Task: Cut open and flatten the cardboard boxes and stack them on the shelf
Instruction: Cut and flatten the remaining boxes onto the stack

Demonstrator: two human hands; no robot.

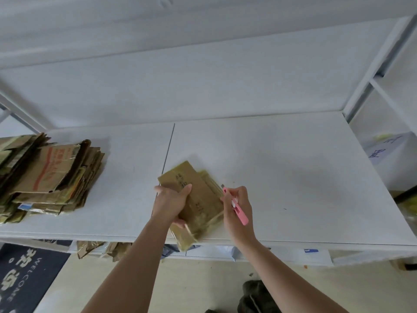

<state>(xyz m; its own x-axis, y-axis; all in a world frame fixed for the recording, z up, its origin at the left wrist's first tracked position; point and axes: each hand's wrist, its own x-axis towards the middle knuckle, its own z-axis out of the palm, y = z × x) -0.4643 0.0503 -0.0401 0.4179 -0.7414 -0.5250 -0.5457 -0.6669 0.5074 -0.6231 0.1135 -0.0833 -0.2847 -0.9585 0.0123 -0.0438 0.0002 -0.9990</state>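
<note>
Two hands busy: my left (172, 201) grips the box (198, 204), right (237, 207) pinches the cutter (237, 207), stack (49, 177) well left on the shelf (293, 166)

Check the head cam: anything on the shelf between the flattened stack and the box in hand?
Nothing: in the head view, only bare white shelf separates the flattened stack from the box.

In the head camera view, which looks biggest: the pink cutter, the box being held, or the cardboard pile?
1. Pile of flattened brown cardboard
2. Small brown cardboard box, though it sits nearer the camera
3. Pink utility cutter
</note>
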